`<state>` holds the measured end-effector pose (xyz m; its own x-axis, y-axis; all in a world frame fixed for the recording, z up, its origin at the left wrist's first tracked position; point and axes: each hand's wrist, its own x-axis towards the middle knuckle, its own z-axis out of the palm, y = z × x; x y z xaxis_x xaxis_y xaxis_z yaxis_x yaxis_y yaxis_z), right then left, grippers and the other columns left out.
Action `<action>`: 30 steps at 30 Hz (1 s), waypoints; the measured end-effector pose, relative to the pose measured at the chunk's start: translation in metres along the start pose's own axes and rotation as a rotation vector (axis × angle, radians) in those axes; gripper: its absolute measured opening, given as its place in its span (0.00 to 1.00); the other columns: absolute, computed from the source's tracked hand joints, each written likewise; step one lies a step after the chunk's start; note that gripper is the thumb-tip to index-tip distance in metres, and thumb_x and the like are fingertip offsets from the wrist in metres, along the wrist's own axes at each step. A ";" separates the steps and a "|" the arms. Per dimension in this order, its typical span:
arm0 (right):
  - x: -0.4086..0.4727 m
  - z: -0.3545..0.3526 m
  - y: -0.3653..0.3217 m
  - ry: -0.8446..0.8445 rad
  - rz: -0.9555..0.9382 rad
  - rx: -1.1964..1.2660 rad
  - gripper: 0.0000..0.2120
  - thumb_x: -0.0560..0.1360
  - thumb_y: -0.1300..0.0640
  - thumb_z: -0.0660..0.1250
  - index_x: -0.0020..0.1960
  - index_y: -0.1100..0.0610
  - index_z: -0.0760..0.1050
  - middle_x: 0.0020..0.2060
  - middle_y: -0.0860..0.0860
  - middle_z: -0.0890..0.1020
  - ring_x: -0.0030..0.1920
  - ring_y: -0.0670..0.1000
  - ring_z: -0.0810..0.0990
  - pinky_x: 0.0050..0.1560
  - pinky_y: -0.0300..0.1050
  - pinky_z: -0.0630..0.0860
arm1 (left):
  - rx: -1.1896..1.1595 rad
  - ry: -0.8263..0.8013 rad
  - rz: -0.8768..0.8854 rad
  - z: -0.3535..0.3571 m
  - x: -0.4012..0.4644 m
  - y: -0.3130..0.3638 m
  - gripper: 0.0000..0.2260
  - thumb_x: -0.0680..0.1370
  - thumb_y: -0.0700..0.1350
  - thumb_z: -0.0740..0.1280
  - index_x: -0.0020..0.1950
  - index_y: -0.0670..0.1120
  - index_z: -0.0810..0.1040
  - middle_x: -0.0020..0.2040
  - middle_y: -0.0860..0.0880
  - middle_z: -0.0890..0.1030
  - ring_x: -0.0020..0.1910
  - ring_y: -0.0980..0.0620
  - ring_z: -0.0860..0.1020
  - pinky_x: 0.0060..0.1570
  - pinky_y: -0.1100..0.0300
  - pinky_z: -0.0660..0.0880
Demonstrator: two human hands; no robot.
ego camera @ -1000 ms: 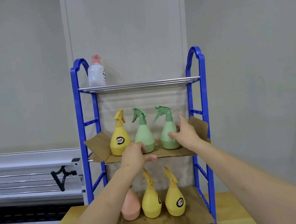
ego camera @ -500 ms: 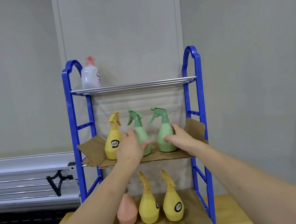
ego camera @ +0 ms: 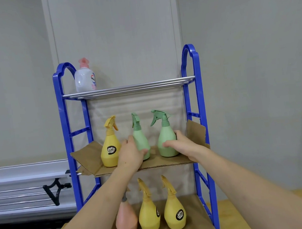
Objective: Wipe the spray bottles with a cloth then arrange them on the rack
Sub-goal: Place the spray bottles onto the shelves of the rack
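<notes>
The left hand (ego camera: 131, 156) grips the middle green spray bottle (ego camera: 140, 139); the right hand (ego camera: 183, 144) grips the green spray bottle (ego camera: 165, 135) at its 3 o'clock. Both bottles stand on the blue rack's (ego camera: 62, 123) cardboard-lined middle shelf (ego camera: 165, 161), a yellow spray bottle (ego camera: 110, 146) at 9 o'clock.

rack (ego camera: 199, 98): bright blue side frames, silver metal bars across the top shelf
top-shelf bottle (ego camera: 85, 80): translucent white body, pink pump cap, red and blue label
middle-shelf left spray bottle (ego camera: 110, 147): yellow, with a black and white round label
middle-shelf centre spray bottle (ego camera: 139, 135): pale green, plain
middle-shelf right spray bottle (ego camera: 166, 138): pale green, plain
lower-shelf left spray bottle (ego camera: 126, 222): salmon pink
lower-shelf centre spray bottle (ego camera: 149, 216): yellow, black label at its right edge
lower-shelf right spray bottle (ego camera: 174, 213): yellow, black and white round label
shelf liners (ego camera: 87, 155): brown cardboard
table (ego camera: 232, 217): light yellowish wood
wall (ego camera: 251, 49): pale grey-green
</notes>
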<state>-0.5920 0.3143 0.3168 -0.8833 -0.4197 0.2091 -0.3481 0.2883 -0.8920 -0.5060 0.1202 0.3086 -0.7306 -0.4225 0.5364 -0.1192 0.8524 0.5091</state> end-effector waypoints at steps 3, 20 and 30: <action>-0.001 0.001 -0.001 0.036 -0.026 0.007 0.33 0.73 0.50 0.75 0.73 0.52 0.64 0.56 0.47 0.77 0.55 0.47 0.77 0.52 0.44 0.76 | -0.050 -0.004 0.000 0.002 0.000 0.000 0.30 0.75 0.51 0.76 0.70 0.42 0.67 0.63 0.40 0.74 0.61 0.38 0.76 0.58 0.49 0.74; 0.006 0.001 0.003 0.076 -0.014 0.047 0.30 0.72 0.49 0.76 0.70 0.52 0.69 0.56 0.48 0.79 0.56 0.49 0.79 0.61 0.50 0.78 | -0.112 -0.045 0.075 0.013 0.006 -0.011 0.32 0.76 0.56 0.74 0.75 0.51 0.63 0.65 0.45 0.79 0.63 0.39 0.78 0.56 0.49 0.76; 0.003 0.003 0.006 0.170 -0.071 0.017 0.37 0.66 0.44 0.82 0.69 0.50 0.68 0.53 0.45 0.78 0.55 0.48 0.79 0.57 0.47 0.79 | -0.125 -0.083 0.125 0.019 0.007 -0.012 0.34 0.76 0.58 0.73 0.76 0.51 0.61 0.64 0.44 0.80 0.62 0.40 0.78 0.57 0.47 0.77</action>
<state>-0.5957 0.3120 0.3107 -0.8976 -0.2865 0.3351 -0.4074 0.2482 -0.8789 -0.5227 0.1130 0.2933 -0.7878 -0.2845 0.5463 0.0569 0.8495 0.5245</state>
